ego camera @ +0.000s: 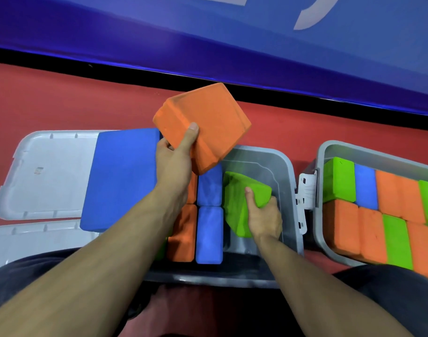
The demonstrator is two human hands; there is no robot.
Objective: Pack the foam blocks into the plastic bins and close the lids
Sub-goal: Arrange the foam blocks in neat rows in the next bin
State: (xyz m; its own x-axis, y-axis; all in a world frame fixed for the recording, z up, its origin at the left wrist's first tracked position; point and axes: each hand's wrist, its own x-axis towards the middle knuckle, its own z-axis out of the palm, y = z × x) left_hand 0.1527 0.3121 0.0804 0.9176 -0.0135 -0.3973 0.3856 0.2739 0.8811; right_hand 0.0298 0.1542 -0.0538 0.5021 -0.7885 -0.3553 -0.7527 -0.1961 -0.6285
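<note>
My left hand (176, 159) grips an orange foam block (208, 122), held tilted above the far side of the middle grey bin (281, 161). My right hand (264, 215) grips a green foam block (242, 198), tilted inside that bin's right part. Standing in the bin are two blue blocks (209, 229) and orange blocks (183, 234) to their left. A large blue block (120, 178) lies flat at the bin's left, over a grey lid (45, 173).
A second grey bin (329, 152) at the right is filled with green, blue and orange blocks, its white latch (305, 190) facing the middle bin. Another grey lid edge (37, 234) lies at the near left. Red floor and a blue wall lie beyond.
</note>
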